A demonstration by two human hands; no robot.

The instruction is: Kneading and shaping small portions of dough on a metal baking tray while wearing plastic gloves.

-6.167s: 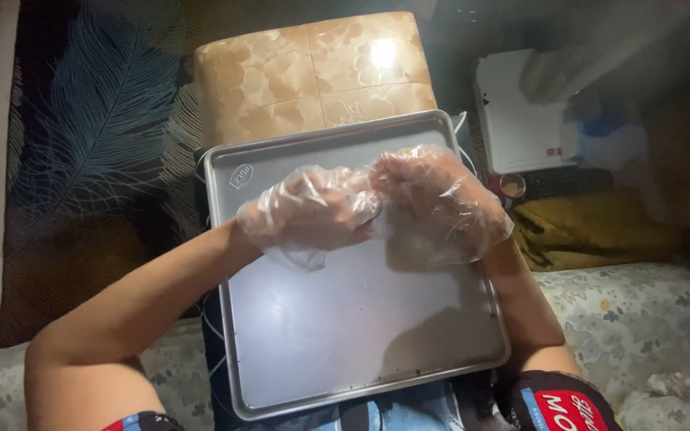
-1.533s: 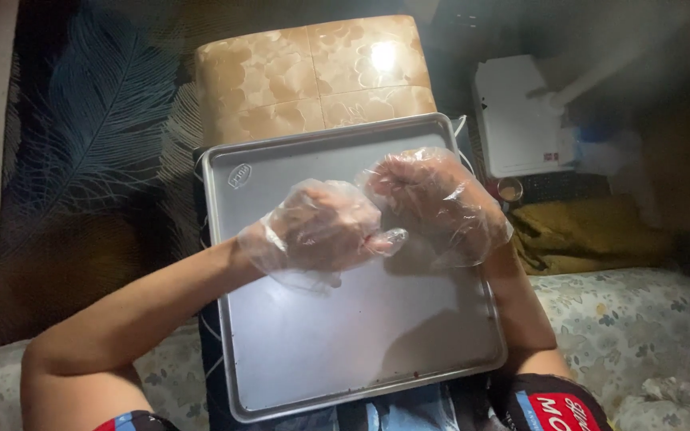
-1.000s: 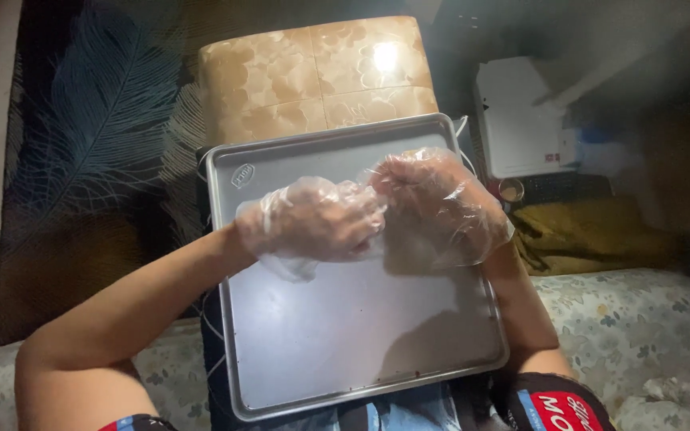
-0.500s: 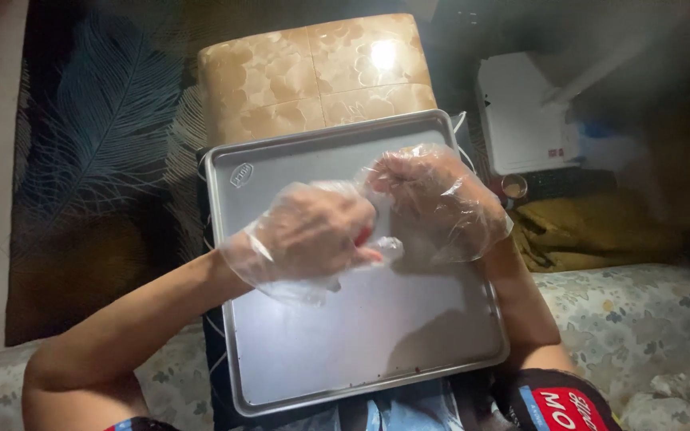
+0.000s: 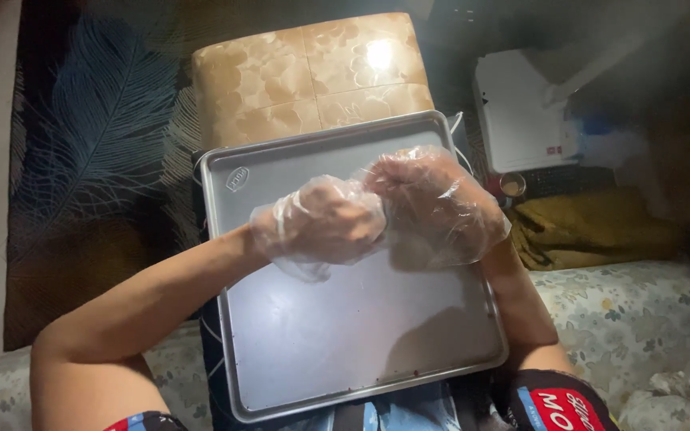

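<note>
Since half a second ago the left hand (image 5: 325,223) has swung back up and to the right, closing the small gap so that its knuckles now press against the right hand (image 5: 433,203). Both hands wear loose, clear, crinkled plastic gloves and hover together over the upper middle of the rectangular grey metal baking tray (image 5: 345,335), which lies across the person's lap with its far edge against a glossy tan cushioned stool (image 5: 305,76). The left hand is curled into a loose fist, fingers folded in toward the palm; the right hand is likewise bunched, fingers bent down and meeting the left at the fingertips. Whatever sits between them is hidden by the gloves and fingers, so I cannot tell what either hand grips, if anything. The tray's flat surface below the hands shows only a few tiny dark specks near its near rim. To the right lie a white boxy appliance (image 5: 521,112) and a crumpled mustard-yellow cloth (image 5: 592,227), well apart from the tray, on a pale floral-patterned cushion (image 5: 648,319).
</note>
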